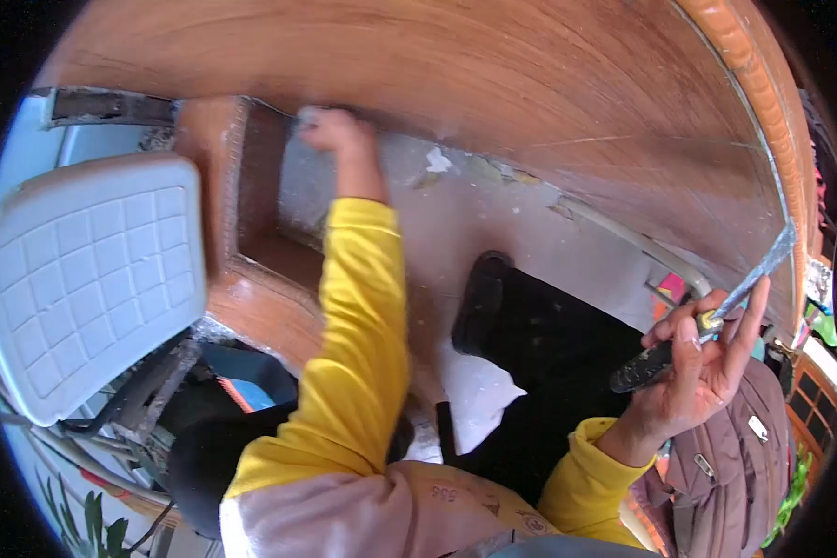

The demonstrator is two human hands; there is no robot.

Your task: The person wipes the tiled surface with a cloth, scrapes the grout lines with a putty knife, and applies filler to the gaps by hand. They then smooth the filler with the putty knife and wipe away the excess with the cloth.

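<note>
My left hand (339,135), in a yellow sleeve, reaches up to the lower edge of a brown wood-grained panel (493,74). Its fingers are closed around something small and greyish, too blurred to name. At the right, my right hand (693,372) grips a chisel (758,265) by its black handle with a yellow collar. The chisel's long grey flat blade points up and to the right, its tip near the panel's orange-brown moulded edge (739,65). One finger stretches along the blade.
A wooden frame with an open recess (219,177) stands left of my left hand. Farther left is a light blue plastic seat (98,279). A brown backpack (739,446) lies at lower right. White flakes (437,160) and a black shoe (484,302) are on the pale floor.
</note>
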